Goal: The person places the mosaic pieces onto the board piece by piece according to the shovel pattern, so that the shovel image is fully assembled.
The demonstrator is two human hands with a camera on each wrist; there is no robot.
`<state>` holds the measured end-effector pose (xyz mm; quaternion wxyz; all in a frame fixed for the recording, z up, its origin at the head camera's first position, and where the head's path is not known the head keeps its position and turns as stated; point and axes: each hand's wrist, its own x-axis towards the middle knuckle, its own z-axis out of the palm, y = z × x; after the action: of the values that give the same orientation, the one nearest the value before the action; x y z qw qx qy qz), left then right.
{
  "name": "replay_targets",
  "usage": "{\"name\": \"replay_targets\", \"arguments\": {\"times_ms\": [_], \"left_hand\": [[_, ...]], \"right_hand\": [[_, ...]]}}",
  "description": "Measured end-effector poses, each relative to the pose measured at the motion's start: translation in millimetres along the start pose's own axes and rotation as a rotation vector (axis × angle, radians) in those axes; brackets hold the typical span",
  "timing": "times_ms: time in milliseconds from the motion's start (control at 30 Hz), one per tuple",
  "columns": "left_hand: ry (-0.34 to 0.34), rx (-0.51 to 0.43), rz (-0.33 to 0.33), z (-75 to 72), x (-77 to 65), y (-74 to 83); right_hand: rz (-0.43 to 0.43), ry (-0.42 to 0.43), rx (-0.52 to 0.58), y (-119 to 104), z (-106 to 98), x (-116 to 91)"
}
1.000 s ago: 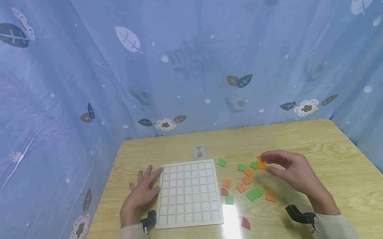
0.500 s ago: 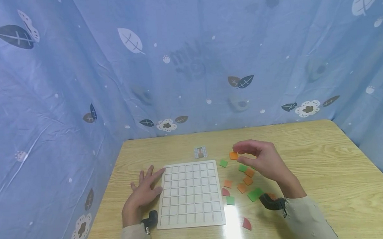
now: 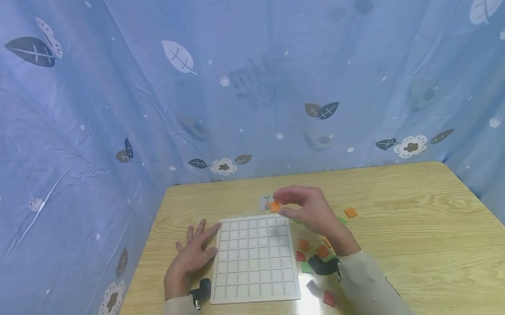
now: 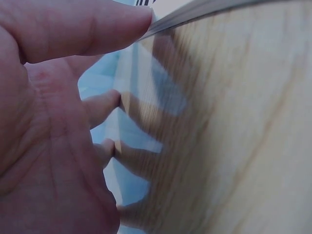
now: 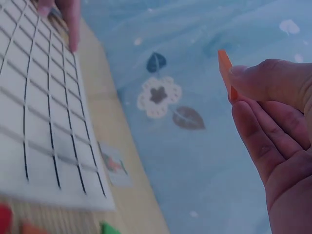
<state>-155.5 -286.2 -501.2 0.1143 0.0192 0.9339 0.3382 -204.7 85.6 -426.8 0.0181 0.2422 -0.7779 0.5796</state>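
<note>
Between thumb and fingertips, my right hand (image 3: 310, 210) pinches a thin orange square tile (image 3: 274, 207), held above the far right corner of the white grid board (image 3: 253, 260). The right wrist view shows that tile (image 5: 226, 74) nearly edge-on, thumb on one face and fingers on the other. My left hand (image 3: 193, 255) rests at the board's left side with fingers spread. Its index fingertip and thumb are right at the board's edge. In the left wrist view, the thumb (image 4: 92, 29) meets that edge, and other fingertips touch the wooden table.
A small patterned card (image 3: 265, 202) lies behind the board, partly covered by the held tile. Right of the board lie loose tiles, among them an orange square (image 3: 350, 213), a green square (image 3: 305, 267) and a red quarter-circle (image 3: 328, 299). A blue curtain (image 3: 241, 83) surrounds the table.
My right hand has carried the orange tile leftward from the loose tiles to the board's far right corner. The left hand keeps its place at the board. The head view has shifted slightly.
</note>
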Motion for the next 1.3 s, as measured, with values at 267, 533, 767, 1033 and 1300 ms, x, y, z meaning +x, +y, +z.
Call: {"name": "replay_targets", "arguments": {"times_ms": [267,533,767,1033,1300], "left_hand": [[-0.003,-0.003,0.005,-1.8,-1.2,1.1],[0.003,-0.008,0.007,-2.3,-1.4,1.6],[0.005,-0.029,0.008,-1.0,-0.5,1.3],[0.014,-0.023,0.006,-0.4,-1.0,1.1],[0.017,-0.018,-0.006,-0.2,-0.7,2.1]], "right_hand": [[0.06,-0.058,0.021,5.1,36.9,15.1],[0.14,-0.105,-0.05,27.9,65.6,18.9],[0.097,-0.126,-0.107,51.4,79.9,15.8],[0.072,-0.165,-0.17,64.4,90.2,12.0],[0.032,-0.185,-0.252,66.8,95.7,11.4]]}}
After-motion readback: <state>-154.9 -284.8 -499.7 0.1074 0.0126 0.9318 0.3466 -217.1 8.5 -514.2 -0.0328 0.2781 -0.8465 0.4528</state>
